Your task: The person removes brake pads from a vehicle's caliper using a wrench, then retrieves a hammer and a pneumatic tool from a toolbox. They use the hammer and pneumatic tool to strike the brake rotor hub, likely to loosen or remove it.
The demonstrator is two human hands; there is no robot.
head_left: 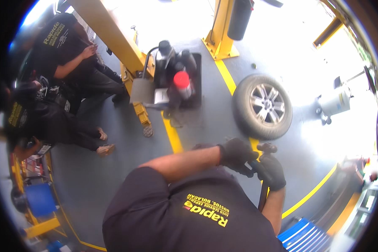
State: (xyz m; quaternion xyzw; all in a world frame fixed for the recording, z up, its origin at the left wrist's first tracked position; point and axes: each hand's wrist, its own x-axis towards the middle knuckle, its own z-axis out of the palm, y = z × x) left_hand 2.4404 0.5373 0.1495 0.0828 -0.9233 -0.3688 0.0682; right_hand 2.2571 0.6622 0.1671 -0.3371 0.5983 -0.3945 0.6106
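Dark gloves cover both of my hands, which are close together in front of my chest. My left hand (pixel 234 156) has its fingers curled at a dark tool-like piece (pixel 250 167) with a bluish glint. Around the same piece, my right hand (pixel 273 172) is closed. Beyond the right fingers sticks out a knobbly brownish end (pixel 266 148); whether it belongs to the piece I cannot tell. A dark hose-like strip (pixel 263 197) hangs below the hands. On the floor just ahead lies a dusty wheel (pixel 242 110) with its silver spoked rim facing up.
A black tray (pixel 198 92) with bottles and a red-capped container (pixel 182 80) stands ahead left, beside a yellow lift post (pixel 109 29). Another yellow post (pixel 219 42) is farther off. Two people (pixel 77 67) are at the left. A white tank (pixel 335 103) stands right.
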